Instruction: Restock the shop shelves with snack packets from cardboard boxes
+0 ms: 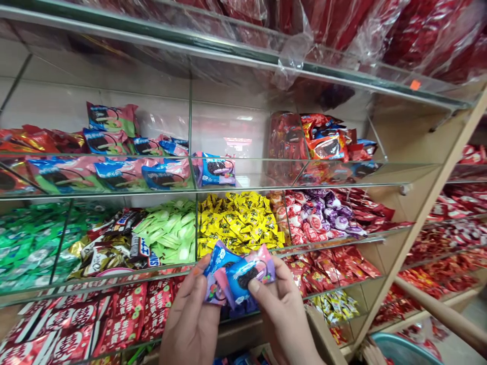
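Observation:
Two blue and purple cookie packets [243, 276] are held side by side, partly overlapping, in front of the shelves. My left hand [196, 309] closes on the left packet, its thumb along the near side. At the right packet, my right hand [283, 309] pinches with the thumb on its front face. A similar blue and purple packet [216, 170] stands on the upper glass shelf, above the hands. Just behind the held packets lies a heap of yellow wrapped sweets [239, 220].
Glass dividers split the shelves, with green packets [169, 228] on the left and red and purple sweets [319, 215] on the right. Below the hands is a cardboard box [323, 334] with packets inside. A teal basin [403, 347] and another person's arm [441, 309] are at lower right.

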Demonstrator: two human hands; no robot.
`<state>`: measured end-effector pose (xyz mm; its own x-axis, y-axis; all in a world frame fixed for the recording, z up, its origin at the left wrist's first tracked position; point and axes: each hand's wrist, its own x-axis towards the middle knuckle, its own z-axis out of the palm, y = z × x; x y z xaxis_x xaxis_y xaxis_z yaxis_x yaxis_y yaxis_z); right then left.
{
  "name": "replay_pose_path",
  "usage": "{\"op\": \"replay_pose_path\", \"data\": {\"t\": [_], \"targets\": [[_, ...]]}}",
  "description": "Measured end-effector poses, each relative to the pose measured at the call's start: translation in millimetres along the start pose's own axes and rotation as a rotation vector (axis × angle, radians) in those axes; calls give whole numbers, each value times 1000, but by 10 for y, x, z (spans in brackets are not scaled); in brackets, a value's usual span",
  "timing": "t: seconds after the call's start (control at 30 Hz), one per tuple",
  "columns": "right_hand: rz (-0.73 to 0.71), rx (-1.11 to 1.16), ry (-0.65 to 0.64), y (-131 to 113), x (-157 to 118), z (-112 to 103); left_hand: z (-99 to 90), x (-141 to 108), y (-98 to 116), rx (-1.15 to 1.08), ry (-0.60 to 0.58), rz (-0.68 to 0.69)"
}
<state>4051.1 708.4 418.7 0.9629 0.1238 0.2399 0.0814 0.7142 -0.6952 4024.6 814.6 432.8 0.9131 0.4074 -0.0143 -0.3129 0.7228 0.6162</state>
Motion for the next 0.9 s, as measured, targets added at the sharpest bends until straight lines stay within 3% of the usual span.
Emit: {"op": "replay_pose_path", "data": {"t": [0.17, 0.27, 0.4, 0.67, 0.8, 0.9], "targets": [[67, 155, 4, -84, 75, -25, 35, -6, 3, 12, 30, 53], [146, 233, -55, -26, 63, 30, 16, -13, -60, -21, -20, 53], [144, 224, -48, 69, 50, 83, -53, -7, -165, 22, -93, 57], [-27, -91, 28, 135, 81, -11, -196, -13, -225, 159, -53, 42], [-137, -366, 61, 212, 14, 3, -186, -67, -224, 154, -53, 2], [-174, -425, 101, 302, -27, 24, -155, -99, -235, 209, 0, 22]]}}
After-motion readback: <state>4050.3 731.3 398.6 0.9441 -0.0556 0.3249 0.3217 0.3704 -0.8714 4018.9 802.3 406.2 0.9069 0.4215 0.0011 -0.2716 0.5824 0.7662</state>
